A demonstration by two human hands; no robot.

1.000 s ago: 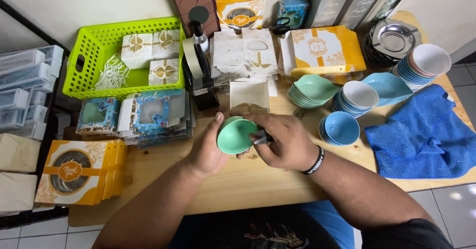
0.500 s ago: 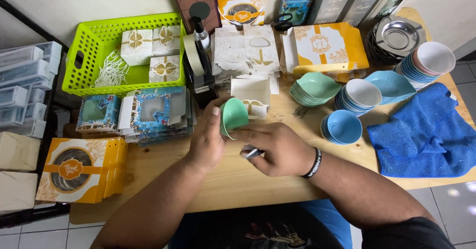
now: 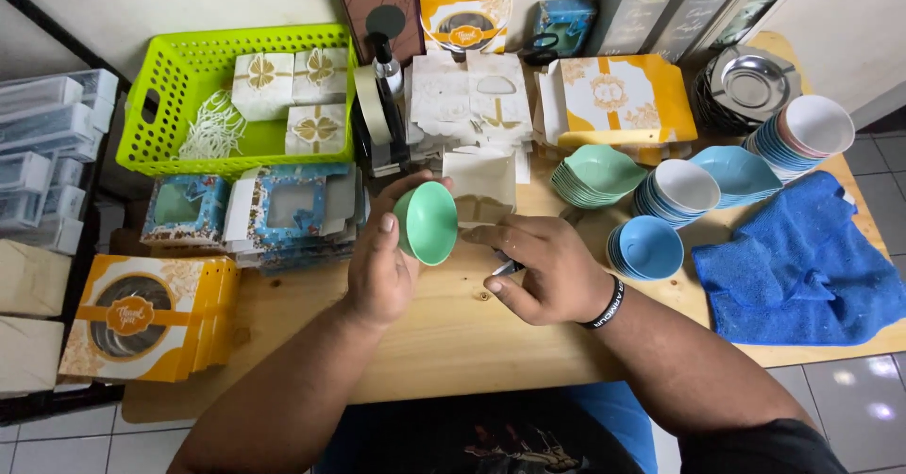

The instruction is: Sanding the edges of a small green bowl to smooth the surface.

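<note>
Wooden tabletop (image 3: 444, 323) crowded with boxes and bowls: left hand (image 3: 382, 266) clasps a small mint-green plastic bowl (image 3: 427, 222) tilted on edge above it. Right hand (image 3: 547, 271) pinches a thin dark tool (image 3: 505, 267) just beside. Held only at its rim, the bowl could slip.

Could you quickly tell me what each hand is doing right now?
Left hand: holding a green bowl.
Right hand: closed on a small dark tool.

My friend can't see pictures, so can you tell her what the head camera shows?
A person's left hand holds a small green bowl tilted on its side above a wooden table, while the right hand grips a small dark tool beside it. Around them lie stacked blue bowls, a blue cloth, gift boxes and a green basket.
</note>
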